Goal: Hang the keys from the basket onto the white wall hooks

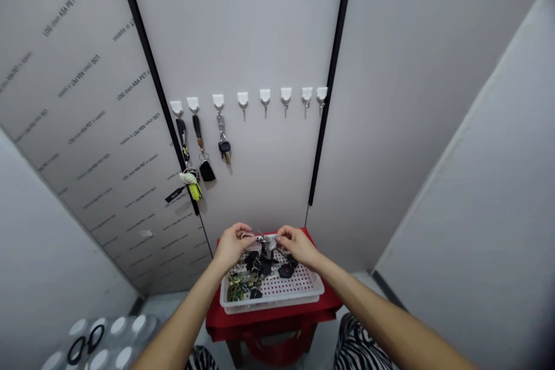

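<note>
Both my hands are raised just above a white perforated tray [299,289] that holds several keys and key fobs. My left hand [232,245] pinches a metal key ring [256,237], and my right hand [296,244] pinches the other end of the same bunch, whose keys dangle between them over the tray. On the wall above runs a row of white hooks [264,96]. The three leftmost hooks carry key sets: one with a yellow tag [193,188], one with a black fob [207,171], one with a black-headed key [224,147]. The other hooks are bare.
The tray rests on a small red stool [269,321]. Two black vertical strips [332,69] divide the wall panels. At the lower left lies a grey padded surface with a black ring-shaped object [85,342]. My zebra-patterned trousers [359,344] show beside the stool.
</note>
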`<state>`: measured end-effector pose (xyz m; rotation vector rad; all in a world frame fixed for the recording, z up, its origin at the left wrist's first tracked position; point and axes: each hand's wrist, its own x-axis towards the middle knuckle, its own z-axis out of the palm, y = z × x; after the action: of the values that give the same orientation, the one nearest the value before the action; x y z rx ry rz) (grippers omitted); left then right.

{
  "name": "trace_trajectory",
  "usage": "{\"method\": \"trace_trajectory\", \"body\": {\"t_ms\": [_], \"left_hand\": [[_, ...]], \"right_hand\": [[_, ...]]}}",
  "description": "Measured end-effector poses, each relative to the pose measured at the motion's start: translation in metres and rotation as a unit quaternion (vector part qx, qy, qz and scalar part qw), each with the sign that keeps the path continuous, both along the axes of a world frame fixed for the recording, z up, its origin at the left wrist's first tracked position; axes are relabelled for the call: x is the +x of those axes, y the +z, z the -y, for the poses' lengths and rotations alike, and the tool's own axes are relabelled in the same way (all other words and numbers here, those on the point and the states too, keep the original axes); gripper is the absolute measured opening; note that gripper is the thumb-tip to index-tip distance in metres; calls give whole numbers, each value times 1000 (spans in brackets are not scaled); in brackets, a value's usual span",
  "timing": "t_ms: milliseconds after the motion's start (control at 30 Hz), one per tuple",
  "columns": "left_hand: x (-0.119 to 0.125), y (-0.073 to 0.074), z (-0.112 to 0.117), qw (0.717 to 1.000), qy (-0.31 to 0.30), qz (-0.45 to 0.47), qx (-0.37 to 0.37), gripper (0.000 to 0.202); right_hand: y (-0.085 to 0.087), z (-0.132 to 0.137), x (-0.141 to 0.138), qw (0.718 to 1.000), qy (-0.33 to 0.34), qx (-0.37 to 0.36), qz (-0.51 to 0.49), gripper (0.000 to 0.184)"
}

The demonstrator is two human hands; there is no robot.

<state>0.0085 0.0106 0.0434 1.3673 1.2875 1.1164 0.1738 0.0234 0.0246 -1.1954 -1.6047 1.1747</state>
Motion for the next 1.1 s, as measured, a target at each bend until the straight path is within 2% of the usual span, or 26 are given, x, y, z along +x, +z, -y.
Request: {"method": "trace_trajectory", "body": {"t_ms": [100,233,333,400,500,633,733,833,900,1100], "left_hand": [[4,19,-6,999,-20,-3,28,16],[10,47,-13,996,-51,-28,72,13],[7,69,-20,992,-18,-29,119,12],[2,82,-27,987,33,-1,158,12],[-4,100,-37,975,89,12,205,14],[-4,125,-52,957,98,-55,267,19],[0,145,-63,941,106,-121,298,27],[2,161,-73,929,123,-175,302,31],[2,166,-79,925,130,-198,298,32],[1,161,-87,925,129,-232,272,32]], "right_hand": [[10,0,-7,995,-3,94,32,16],[33,2,-23,991,85,102,-20,17],[54,-5,-34,992,61,101,-51,13],[75,-15,-40,992,33,111,-54,12],[116,-37,-49,987,-10,144,-75,13],[170,-70,-65,975,-57,186,-109,14],[197,-92,-77,969,-88,197,-123,15],[209,-108,-83,965,-124,197,-124,16],[211,-117,-86,964,-143,195,-110,16],[206,-131,-86,968,-173,181,-32,18]]}}
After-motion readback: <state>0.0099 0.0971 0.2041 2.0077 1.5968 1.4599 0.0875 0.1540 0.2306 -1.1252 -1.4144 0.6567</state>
